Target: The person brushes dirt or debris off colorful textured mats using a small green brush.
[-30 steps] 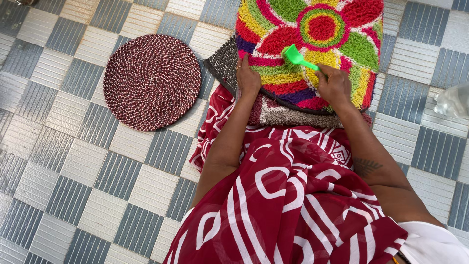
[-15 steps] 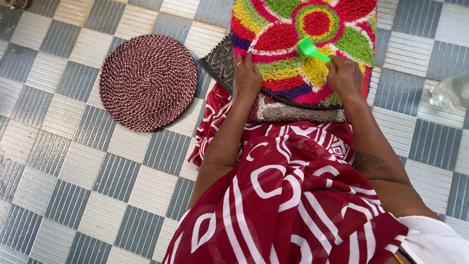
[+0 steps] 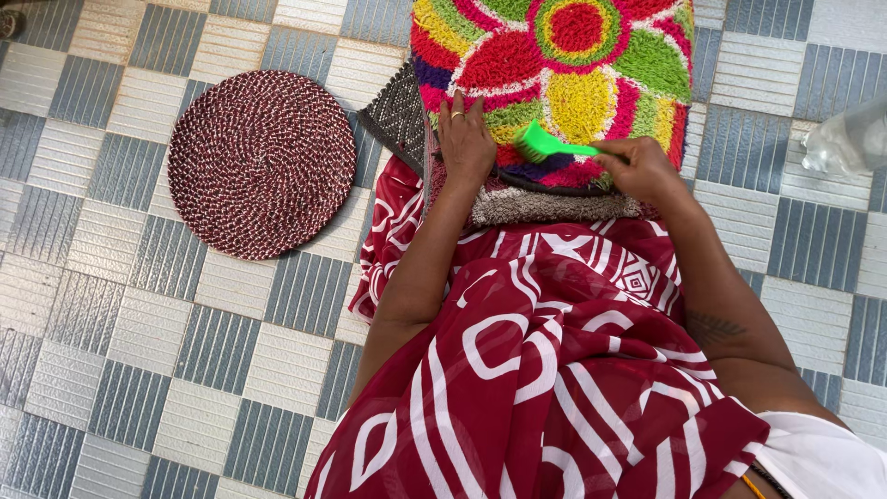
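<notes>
Grip status: the left hand (image 3: pixel 465 139) lies flat and open, palm down, fingers spread on the near left part of the colourful shaggy mat (image 3: pixel 591 65), pressing on it and closed around nothing; a ring shows on one finger. The right hand (image 3: pixel 640 168) is closed around the handle of a green brush (image 3: pixel 540 145), whose head points left and rests on the pile near the mat's near edge, just right of the left hand.

Left to right across the scene: a round braided mat (image 3: pixel 261 163) in maroon and white lies flat on the checkered tile floor (image 3: pixel 111 305), to the left of the person and apart from the other mats. Next, a corner of a dark woven mat (image 3: pixel 399 113) shows from under the left side of the colourful mat. The colourful mat, with a flower pattern in red, yellow, green and purple, lies at far centre, its near edge resting over a grey-brown mat (image 3: pixel 545 209) that lies against the person's lap. The red garment with white pattern (image 3: pixel 536 370) fills the near centre. At the far right edge, a clear plastic bottle (image 3: pixel 845 139) lies on the floor, well apart from the right hand.
</notes>
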